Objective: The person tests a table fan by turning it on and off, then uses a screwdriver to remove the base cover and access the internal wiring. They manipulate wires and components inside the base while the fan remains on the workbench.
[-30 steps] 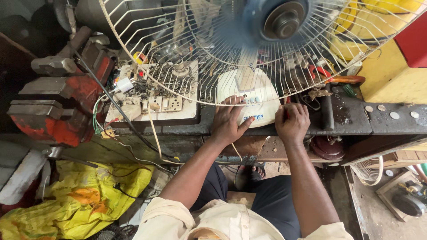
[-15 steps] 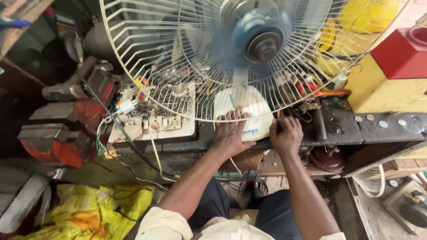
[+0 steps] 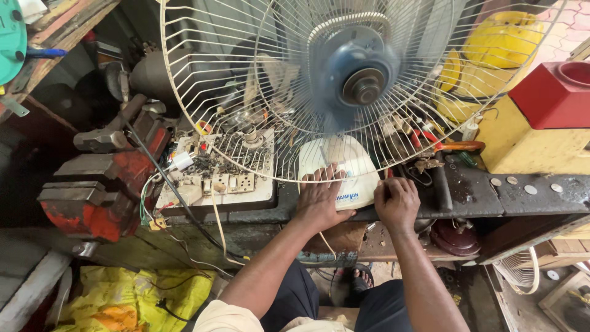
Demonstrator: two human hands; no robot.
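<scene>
Far left: a teal disc (image 3: 11, 38) sits at the top corner, above a wooden shelf edge.
Vise: a red vise (image 3: 98, 184) stands on the left of the bench, paint chipped and rusty.
Switchboard: a white switchboard (image 3: 215, 178) lies just right of the vise, with sockets and switches in a row along its near edge, and loose wires trailing off it.
Bag: a yellow bag (image 3: 123, 301) lies crumpled on the floor below the bench.
Guard: a white wire guard (image 3: 203, 92) fills the top middle, tilted toward the camera.
Blades: the blue blades (image 3: 356, 77) are blurred (spinning, by the look) around a dark hub.
Base: the white fan base (image 3: 350, 169) rests on the bench edge under the guard, with a small blue label on its near side.
Left hand (image 3: 319, 200): flat on the base, fingers spread wide, touching it.
Right hand (image 3: 398, 201): fingers curled narrow at the base's right edge; whether they grip anything cannot be told.
Right: a red box (image 3: 550, 95) sits on a yellow block, with a yellow helmet (image 3: 501, 37) behind it.
</scene>
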